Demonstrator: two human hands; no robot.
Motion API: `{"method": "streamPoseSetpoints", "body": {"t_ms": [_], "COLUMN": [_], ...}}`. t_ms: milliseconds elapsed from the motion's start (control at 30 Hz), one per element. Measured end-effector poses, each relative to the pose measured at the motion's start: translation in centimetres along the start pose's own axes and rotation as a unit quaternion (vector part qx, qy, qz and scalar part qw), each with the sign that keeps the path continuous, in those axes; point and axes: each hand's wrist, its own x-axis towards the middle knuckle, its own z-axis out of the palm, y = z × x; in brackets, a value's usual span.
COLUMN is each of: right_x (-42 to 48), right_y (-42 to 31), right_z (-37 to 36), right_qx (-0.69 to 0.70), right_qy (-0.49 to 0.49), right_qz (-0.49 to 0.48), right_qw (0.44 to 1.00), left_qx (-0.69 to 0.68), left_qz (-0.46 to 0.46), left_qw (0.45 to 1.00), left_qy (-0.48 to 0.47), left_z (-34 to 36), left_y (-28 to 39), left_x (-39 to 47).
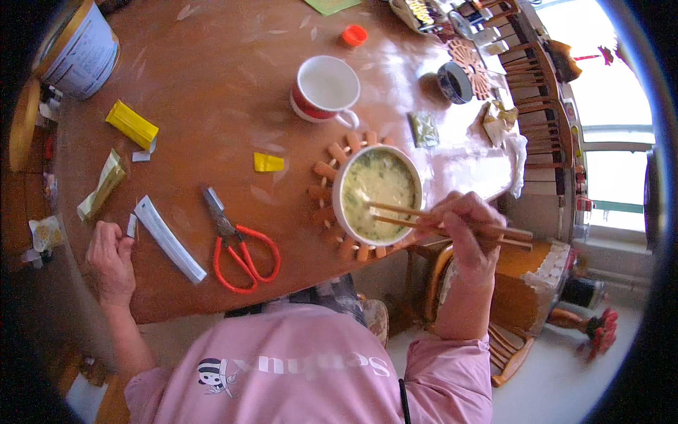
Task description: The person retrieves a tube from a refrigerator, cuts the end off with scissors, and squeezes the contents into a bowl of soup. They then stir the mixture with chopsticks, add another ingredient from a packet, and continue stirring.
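My right hand (466, 225) grips a pair of wooden chopsticks (402, 210). Their tips dip into a pale soup with green flecks (382, 185), which fills a white bowl (339, 204). Under the bowl lies a slatted wooden trivet (324, 170). At the table's left side rests my left hand (111, 259), its fingers curled. A small white scrap (132, 225) is by its fingertips; whether they pinch it is unclear. Close to that hand are an opened gold sachet (106, 185) and a long white packet (168, 238). Red-handled scissors (241, 254) lie between the packet and the bowl.
Beyond the bowl stands a red-and-white mug (327, 87). A yellow wrapper (132, 124), a yellow scrap (268, 162), a green sachet (424, 129) and a red cap (354, 35) lie about. A large tub (82, 53) is far left, a dark small bowl (454, 83) far right.
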Motion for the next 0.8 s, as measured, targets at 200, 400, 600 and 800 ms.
{"method": "streamPoseSetpoints", "body": {"t_ms": [200,400,600,800], "right_x": [-2.1,-2.3,-1.9,-1.9], "right_y": [1.9,3.2,3.5,1.9], "right_z": [-0.8,-1.1,-1.2,-0.7], "right_qx": [0.009,0.010,-0.015,-0.047], "right_qy": [-0.023,-0.010,-0.006,-0.026], "right_qz": [-0.048,-0.084,-0.123,-0.078], "right_qw": [0.999,0.996,0.992,0.995], "left_qx": [-0.028,-0.094,-0.292,-0.126], "left_qz": [0.032,0.079,0.492,0.627], "left_qw": [0.997,0.978,0.820,0.737], "left_qy": [0.067,0.168,-0.026,-0.218], "left_z": [-0.7,-3.6,-0.1,7.3], "left_y": [-0.3,5.5,22.4,31.3], "left_x": [-0.1,-2.6,-5.9,-4.0]}}
